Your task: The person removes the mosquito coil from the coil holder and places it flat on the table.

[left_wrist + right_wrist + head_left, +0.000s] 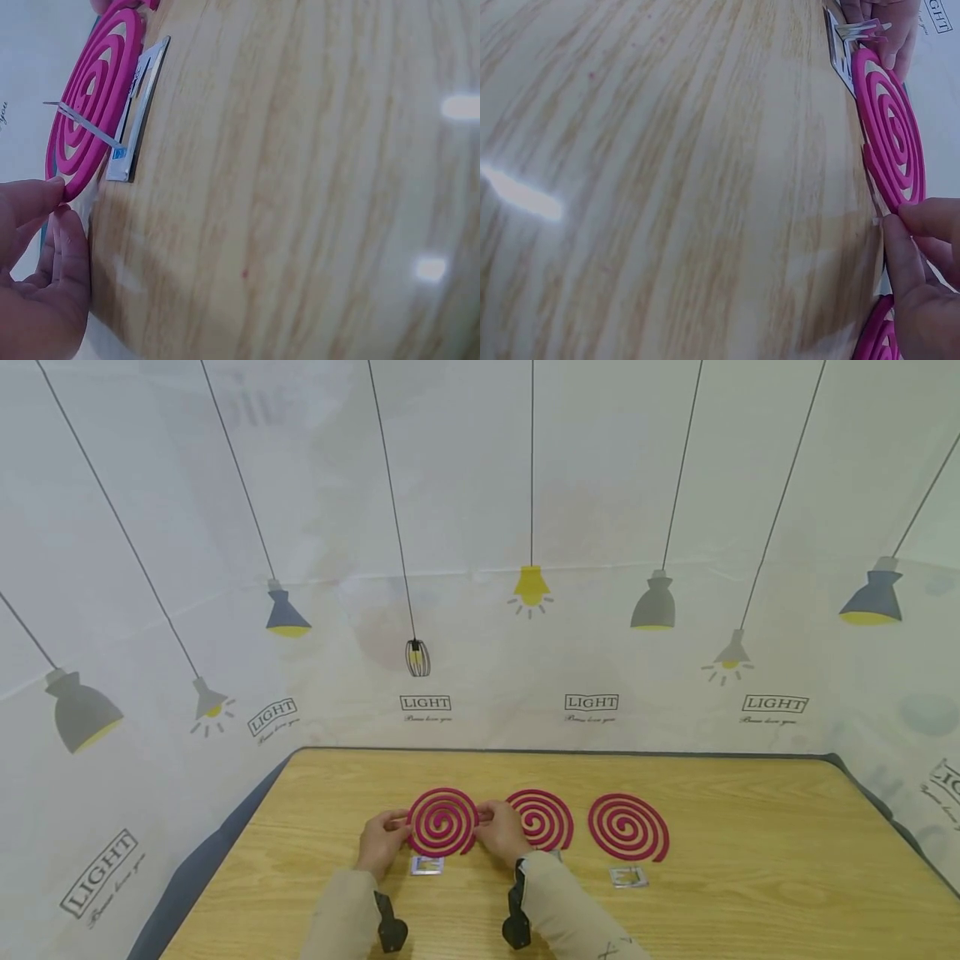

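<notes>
Both hands hold the edges of a pink mosquito coil [442, 821], which sits over a small metal coil stand [427, 866] on the table. My left hand [382, 842] pinches the coil's left rim between thumb and fingers. On the opposite rim, my right hand [501, 831] does the same. The left wrist view shows the stand's thin prong [91, 127] rising from its flat plate in front of the coil. A second pink coil [533, 821] lies just right of my right hand, which covers part of its left side.
Farther right is a third pink coil [622, 825], with another metal stand [628, 877] in front of it. A stand by the middle coil is mostly hidden behind the right wrist. The wooden table [750, 860] meets a lamp-printed cloth wall [480, 635] at the back.
</notes>
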`<state>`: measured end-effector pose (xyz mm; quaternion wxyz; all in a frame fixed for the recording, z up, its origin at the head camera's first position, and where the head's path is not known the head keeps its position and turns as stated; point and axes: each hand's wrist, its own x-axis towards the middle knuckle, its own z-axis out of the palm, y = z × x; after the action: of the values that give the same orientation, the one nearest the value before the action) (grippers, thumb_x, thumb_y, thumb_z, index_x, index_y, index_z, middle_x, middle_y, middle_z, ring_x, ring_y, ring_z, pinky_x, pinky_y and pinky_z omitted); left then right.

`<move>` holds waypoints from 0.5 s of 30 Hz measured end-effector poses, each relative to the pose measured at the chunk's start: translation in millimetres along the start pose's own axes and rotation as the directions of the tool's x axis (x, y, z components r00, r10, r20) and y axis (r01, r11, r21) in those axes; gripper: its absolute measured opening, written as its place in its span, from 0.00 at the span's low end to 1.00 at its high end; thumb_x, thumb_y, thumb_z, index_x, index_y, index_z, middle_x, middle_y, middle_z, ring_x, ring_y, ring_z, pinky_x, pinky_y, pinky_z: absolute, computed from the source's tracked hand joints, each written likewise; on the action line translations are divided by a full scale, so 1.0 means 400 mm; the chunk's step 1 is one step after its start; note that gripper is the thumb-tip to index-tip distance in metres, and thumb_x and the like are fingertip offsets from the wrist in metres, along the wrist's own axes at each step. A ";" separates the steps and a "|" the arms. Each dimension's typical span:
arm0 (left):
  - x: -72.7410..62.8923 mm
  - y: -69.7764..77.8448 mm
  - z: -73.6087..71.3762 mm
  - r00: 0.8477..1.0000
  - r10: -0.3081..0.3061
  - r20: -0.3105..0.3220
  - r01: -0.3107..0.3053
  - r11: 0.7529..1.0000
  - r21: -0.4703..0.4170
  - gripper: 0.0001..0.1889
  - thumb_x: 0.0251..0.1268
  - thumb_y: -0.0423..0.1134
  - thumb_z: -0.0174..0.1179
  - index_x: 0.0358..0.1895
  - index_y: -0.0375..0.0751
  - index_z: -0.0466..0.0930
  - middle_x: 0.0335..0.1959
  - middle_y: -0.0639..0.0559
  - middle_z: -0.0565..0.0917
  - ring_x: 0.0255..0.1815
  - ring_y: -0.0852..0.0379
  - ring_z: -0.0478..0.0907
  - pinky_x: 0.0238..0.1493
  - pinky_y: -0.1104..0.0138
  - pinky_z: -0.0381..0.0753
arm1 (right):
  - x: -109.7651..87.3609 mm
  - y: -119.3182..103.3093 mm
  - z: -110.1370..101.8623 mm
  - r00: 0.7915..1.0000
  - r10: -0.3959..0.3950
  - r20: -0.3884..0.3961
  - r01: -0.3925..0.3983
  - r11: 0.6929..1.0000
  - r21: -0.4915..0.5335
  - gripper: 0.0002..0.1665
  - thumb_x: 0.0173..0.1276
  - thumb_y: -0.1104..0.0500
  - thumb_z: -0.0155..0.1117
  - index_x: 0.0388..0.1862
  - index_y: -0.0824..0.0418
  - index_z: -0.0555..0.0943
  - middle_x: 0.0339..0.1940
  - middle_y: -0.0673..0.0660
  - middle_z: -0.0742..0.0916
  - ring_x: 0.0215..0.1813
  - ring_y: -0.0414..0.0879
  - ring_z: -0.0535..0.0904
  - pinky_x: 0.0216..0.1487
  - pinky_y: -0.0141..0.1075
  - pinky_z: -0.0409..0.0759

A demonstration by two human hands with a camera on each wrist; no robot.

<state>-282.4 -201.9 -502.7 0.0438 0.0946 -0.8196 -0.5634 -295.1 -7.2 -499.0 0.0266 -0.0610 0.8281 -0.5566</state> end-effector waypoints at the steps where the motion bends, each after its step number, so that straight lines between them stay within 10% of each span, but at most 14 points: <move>1: -0.001 0.000 0.000 1.000 -0.004 -0.001 0.004 1.000 -0.002 0.14 0.53 0.26 0.57 0.44 0.24 0.75 0.29 0.43 0.78 0.27 0.60 0.73 0.30 0.71 0.77 | 0.000 0.000 0.000 1.000 0.004 0.000 -0.004 1.000 0.004 0.17 0.50 0.76 0.60 0.43 0.75 0.75 0.34 0.62 0.80 0.37 0.52 0.78 0.37 0.37 0.78; 15: -0.009 0.004 -0.002 1.000 -0.008 0.029 0.010 0.999 -0.040 0.15 0.52 0.23 0.55 0.44 0.21 0.73 0.31 0.40 0.77 0.30 0.58 0.73 0.31 0.70 0.78 | -0.002 0.005 0.002 1.000 -0.013 0.005 0.013 1.000 -0.010 0.17 0.51 0.75 0.61 0.42 0.74 0.76 0.34 0.62 0.80 0.37 0.52 0.77 0.37 0.37 0.78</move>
<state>-279.0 -201.2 -500.8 0.0314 0.0894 -0.8083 -0.5810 -294.4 -7.2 -501.1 0.0245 -0.0677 0.8305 -0.5523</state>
